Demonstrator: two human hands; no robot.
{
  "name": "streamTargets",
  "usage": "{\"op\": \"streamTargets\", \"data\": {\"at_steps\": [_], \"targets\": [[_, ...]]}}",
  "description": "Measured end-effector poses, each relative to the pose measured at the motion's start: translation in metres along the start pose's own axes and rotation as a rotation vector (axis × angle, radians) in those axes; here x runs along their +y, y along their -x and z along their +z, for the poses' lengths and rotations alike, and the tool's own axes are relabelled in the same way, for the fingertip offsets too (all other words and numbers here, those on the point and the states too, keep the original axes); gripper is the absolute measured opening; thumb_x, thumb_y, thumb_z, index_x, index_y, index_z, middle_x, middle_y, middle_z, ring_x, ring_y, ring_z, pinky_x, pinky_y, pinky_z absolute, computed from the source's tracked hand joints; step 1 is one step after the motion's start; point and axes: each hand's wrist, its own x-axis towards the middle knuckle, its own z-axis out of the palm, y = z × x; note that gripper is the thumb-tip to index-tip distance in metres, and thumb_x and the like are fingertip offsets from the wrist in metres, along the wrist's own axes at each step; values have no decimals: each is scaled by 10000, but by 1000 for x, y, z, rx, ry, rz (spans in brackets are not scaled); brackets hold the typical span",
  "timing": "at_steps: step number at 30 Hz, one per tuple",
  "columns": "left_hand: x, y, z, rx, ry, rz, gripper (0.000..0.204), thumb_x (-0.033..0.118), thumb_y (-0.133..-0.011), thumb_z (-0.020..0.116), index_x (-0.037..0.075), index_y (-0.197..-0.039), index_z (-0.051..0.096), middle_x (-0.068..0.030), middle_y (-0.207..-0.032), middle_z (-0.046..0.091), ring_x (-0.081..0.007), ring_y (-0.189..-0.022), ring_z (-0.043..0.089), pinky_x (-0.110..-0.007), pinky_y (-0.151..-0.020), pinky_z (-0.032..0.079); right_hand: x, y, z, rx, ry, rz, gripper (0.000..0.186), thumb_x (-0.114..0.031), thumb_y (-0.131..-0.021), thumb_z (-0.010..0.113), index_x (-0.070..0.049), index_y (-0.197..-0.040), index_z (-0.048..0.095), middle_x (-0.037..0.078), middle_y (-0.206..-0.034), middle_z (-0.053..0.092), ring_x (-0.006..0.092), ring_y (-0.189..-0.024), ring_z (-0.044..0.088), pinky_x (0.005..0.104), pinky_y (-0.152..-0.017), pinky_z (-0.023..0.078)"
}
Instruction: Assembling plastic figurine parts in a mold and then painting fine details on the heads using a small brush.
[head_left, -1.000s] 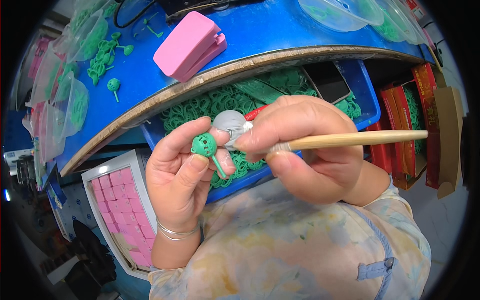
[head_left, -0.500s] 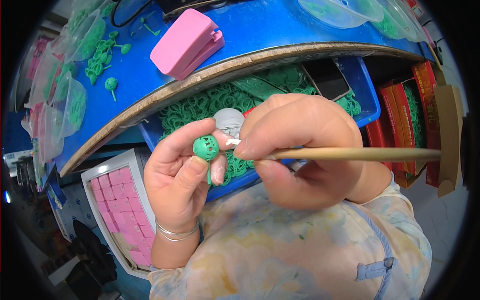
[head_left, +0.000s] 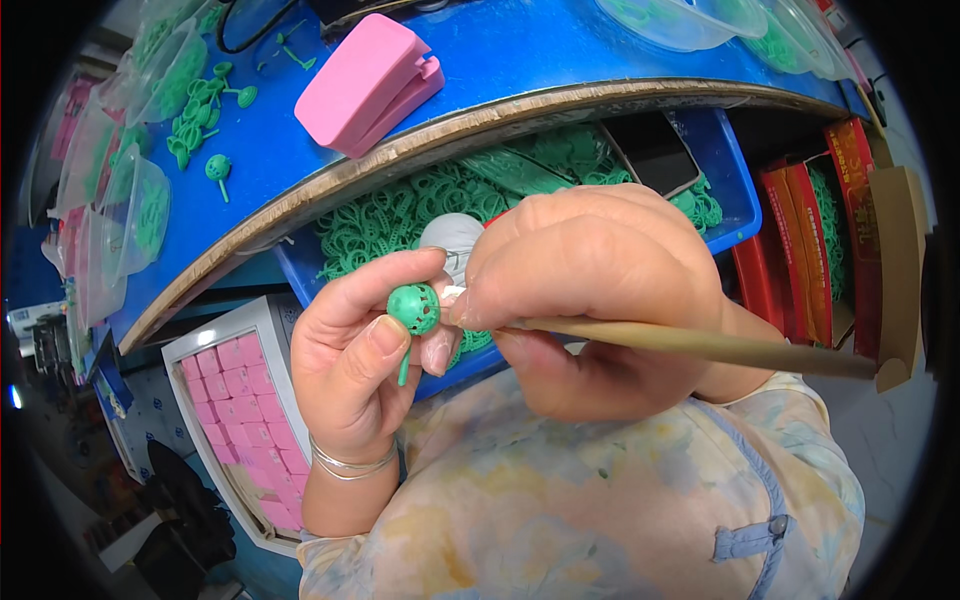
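Observation:
Between the thumb and fingers of my left hand (head_left: 345, 355) is a small green openwork ball (head_left: 405, 310) with a thin stem hanging down. My right hand (head_left: 610, 280) grips a wooden-handled tool (head_left: 690, 342), its handle pointing out to the right. The tool's thin tip reaches the holes in the ball's right side, partly hidden by my fingers. A scrap of white material (head_left: 452, 294) shows at my right fingertips, close to the ball. Just behind my fingers sits a greyish round object (head_left: 452, 235).
Under the wooden table edge (head_left: 500, 110), a blue bin (head_left: 735, 215) holds many green pieces and a dark flat device (head_left: 655, 160). Pink blocks (head_left: 360, 85) lie on the blue table, near loose green pieces (head_left: 200, 115). A white-framed tray (head_left: 275, 350) of pink blocks stands left; red boxes (head_left: 795, 250) stand right.
My right hand has moved slightly left, bringing the tool's tip up to the ball. The handle's far end has dipped. In my left hand the ball has turned a little and its stem slants.

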Motion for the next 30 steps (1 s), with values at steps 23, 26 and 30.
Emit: {"op": "streamTargets", "data": {"at_steps": [23,26,30], "targets": [[-3,1,0,13,-172,60,365,92,-776,628,-86,-1077,524,-165,-931,588,-167,-723,549,-251,-624,459,-11,0,-6,-67,-135,296,76,-51,-753,553,16,-756,517,67,-689,537,94,-500,455,210,-429,356],[-4,2,-1,21,-201,60,358,83,-772,632,-81,-1073,528,-167,-946,591,-181,-776,570,-261,-671,476,-11,0,-5,-69,-136,261,86,-62,-754,560,15,-763,520,69,-667,530,102,-481,451,216,-420,354],[-5,2,-2,10,-212,117,344,61,-770,629,-72,-1072,530,-175,-969,595,-215,-881,584,-298,-757,481,-10,-1,-2,-41,-50,151,83,-68,-754,564,6,-781,540,64,-647,540,125,-456,470,228,-419,379]]}}
